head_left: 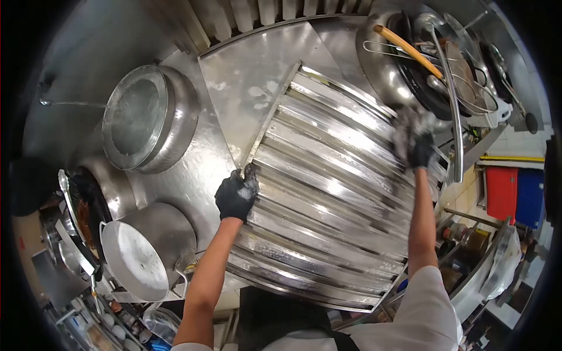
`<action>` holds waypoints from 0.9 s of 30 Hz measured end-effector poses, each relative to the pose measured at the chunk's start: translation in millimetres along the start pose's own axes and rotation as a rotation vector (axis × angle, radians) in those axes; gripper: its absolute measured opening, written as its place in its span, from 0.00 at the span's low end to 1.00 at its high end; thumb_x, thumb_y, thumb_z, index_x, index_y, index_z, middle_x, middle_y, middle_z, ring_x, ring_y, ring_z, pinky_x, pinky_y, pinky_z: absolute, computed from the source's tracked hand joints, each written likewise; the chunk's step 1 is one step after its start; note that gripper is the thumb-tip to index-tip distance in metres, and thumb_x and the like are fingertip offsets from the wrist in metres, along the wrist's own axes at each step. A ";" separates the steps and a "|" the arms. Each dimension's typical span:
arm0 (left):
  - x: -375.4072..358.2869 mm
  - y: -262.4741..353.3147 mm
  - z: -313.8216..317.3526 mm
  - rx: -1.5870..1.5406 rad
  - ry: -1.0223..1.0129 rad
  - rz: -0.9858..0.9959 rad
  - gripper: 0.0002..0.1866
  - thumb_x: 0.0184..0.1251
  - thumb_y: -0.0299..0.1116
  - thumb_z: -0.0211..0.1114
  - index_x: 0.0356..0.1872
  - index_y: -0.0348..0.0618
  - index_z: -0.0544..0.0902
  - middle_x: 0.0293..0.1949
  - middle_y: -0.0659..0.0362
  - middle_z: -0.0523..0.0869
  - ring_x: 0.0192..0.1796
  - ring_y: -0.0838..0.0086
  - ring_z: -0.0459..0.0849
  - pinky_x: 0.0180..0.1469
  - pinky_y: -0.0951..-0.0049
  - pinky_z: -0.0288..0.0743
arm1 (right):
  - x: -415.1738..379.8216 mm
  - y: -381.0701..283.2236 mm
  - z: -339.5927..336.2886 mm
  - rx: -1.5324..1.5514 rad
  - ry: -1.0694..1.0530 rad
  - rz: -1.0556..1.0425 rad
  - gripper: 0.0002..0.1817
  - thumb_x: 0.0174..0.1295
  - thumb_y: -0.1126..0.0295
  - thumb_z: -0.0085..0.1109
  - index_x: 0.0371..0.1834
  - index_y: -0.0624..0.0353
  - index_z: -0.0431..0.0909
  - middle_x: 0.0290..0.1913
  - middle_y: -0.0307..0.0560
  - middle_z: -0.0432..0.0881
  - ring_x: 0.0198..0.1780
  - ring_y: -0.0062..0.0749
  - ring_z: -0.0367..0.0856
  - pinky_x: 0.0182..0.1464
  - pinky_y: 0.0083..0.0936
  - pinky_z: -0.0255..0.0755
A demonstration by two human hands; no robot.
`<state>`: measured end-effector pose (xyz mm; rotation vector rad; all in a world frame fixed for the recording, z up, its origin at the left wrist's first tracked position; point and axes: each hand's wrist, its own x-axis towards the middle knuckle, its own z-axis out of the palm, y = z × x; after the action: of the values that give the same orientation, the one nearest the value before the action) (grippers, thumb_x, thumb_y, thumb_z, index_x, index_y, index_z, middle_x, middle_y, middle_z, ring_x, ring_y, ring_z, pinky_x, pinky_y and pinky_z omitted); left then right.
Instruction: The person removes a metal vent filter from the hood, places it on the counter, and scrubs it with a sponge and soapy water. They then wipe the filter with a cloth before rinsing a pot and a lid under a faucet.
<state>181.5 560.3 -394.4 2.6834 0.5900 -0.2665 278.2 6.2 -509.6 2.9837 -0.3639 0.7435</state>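
Note:
A large metal baffle filter (328,175), like those in a range hood, lies tilted across the steel counter, with wet, soapy slats. My left hand (236,192), in a black glove with suds on it, is closed on the filter's left frame edge. On the filter's right side is my right hand (421,151), also in a black glove and smeared by motion. It presses a greyish, foamy scrubbing pad (407,131) against the slats; the pad's exact shape is blurred.
Water runs into a full round metal pot (137,117) at the left. A deep stockpot (137,257) stands nearer me. At the upper right, a wok (383,64) holds strainers and ladles. Red (501,193) and blue (530,196) panels hang beyond the counter's right side.

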 end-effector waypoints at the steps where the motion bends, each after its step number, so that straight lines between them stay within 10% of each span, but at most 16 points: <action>1: -0.3 -1.0 0.2 -0.004 -0.010 -0.011 0.29 0.70 0.58 0.53 0.38 0.38 0.86 0.33 0.37 0.86 0.39 0.42 0.85 0.47 0.47 0.78 | 12.4 -51.0 -8.3 0.016 0.032 -0.075 0.18 0.62 0.63 0.56 0.49 0.66 0.78 0.44 0.64 0.82 0.46 0.59 0.79 0.50 0.46 0.72; 3: 0.9 -3.5 0.1 -0.019 -0.006 0.032 0.29 0.71 0.57 0.52 0.38 0.38 0.85 0.33 0.37 0.86 0.39 0.42 0.85 0.47 0.47 0.78 | 53.2 -175.8 -47.2 0.306 -0.225 0.168 0.21 0.57 0.55 0.63 0.41 0.65 0.78 0.41 0.68 0.80 0.45 0.60 0.80 0.47 0.48 0.72; 6: 4.5 -1.9 1.5 0.009 -0.030 -0.009 0.28 0.71 0.56 0.52 0.37 0.38 0.85 0.33 0.38 0.86 0.39 0.43 0.86 0.46 0.47 0.78 | 85.0 -297.2 -27.0 0.329 -0.311 0.015 0.37 0.53 0.45 0.66 0.56 0.67 0.75 0.53 0.65 0.80 0.56 0.59 0.78 0.60 0.48 0.70; 12: 10.7 -8.3 -5.8 -0.102 -0.073 -0.040 0.35 0.68 0.65 0.48 0.46 0.40 0.86 0.38 0.38 0.87 0.47 0.42 0.85 0.52 0.49 0.77 | 117.9 -406.5 -41.7 0.465 -0.203 -0.173 0.26 0.56 0.55 0.59 0.52 0.64 0.75 0.46 0.62 0.83 0.50 0.56 0.82 0.52 0.49 0.74; 21: 16.8 1.2 -5.4 0.011 0.011 -0.106 0.32 0.70 0.64 0.47 0.39 0.45 0.87 0.34 0.40 0.87 0.43 0.41 0.86 0.47 0.48 0.78 | 43.1 -106.1 -12.2 0.293 -0.106 -0.013 0.11 0.58 0.63 0.58 0.38 0.58 0.77 0.37 0.59 0.80 0.41 0.57 0.79 0.43 0.50 0.69; 24: 18.0 1.7 -3.3 0.068 0.011 -0.106 0.34 0.69 0.66 0.48 0.41 0.42 0.86 0.35 0.40 0.87 0.44 0.42 0.85 0.48 0.47 0.77 | 9.2 41.0 -24.9 0.181 -0.186 0.215 0.22 0.59 0.56 0.61 0.52 0.59 0.79 0.43 0.63 0.83 0.49 0.58 0.79 0.51 0.49 0.70; 27: 19.2 4.4 -1.6 0.056 -0.014 -0.085 0.35 0.69 0.66 0.48 0.42 0.41 0.85 0.36 0.40 0.87 0.45 0.42 0.85 0.49 0.48 0.77 | -20.7 113.2 -44.9 -0.462 -0.228 -0.118 0.32 0.62 0.52 0.58 0.68 0.56 0.71 0.60 0.66 0.77 0.65 0.54 0.72 0.65 0.45 0.65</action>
<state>200.7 564.2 -396.6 2.7113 0.7029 -0.3285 213.1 -94.8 -481.0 2.6197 -0.3137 0.2603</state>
